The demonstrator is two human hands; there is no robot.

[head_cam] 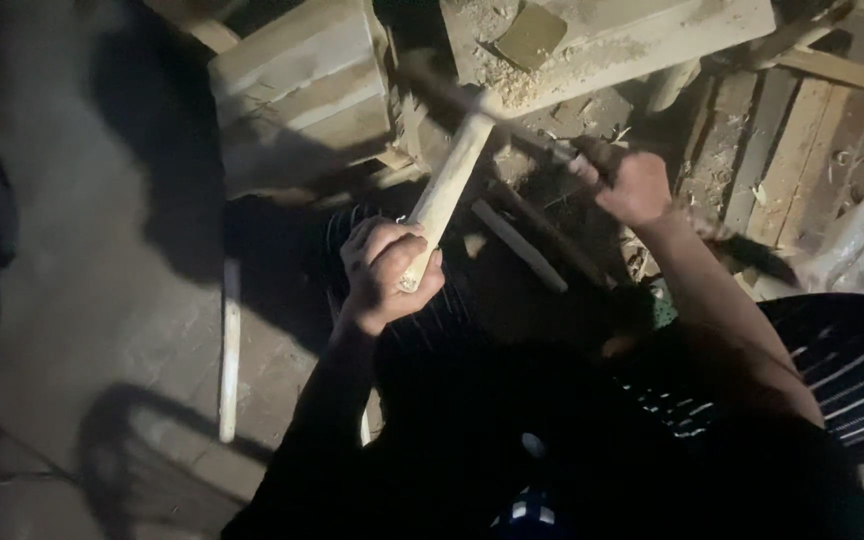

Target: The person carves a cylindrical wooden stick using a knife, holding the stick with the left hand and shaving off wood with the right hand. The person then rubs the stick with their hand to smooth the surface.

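Left hand point(384, 272) wraps a pale wooden stick point(447, 190) at frame centre; right hand point(627, 182), upper right, pinches a thin dark tool point(512, 130) beside a sawdust-strewn wooden block point(642, 40)

A rough woodworking shop, dimly lit, seen from above. Thick pale timber blocks point(302, 90) stacked at the top, sawn faces showing. Sawdust and shavings point(527, 85) heaped on a heavy beam point(652, 35) (a flat dark offcut lying on it too). Worn planks point(782, 160) laid side by side at the right, chips scattered between them. Bare, dusty stone floor point(102, 250) at the left, with a thin pale stick point(229, 350) lying loose. A round pale handle point(444, 195) gripped in the left hand point(387, 275), a dark tool in the right hand point(627, 185): handwork on wood, no machines in view.
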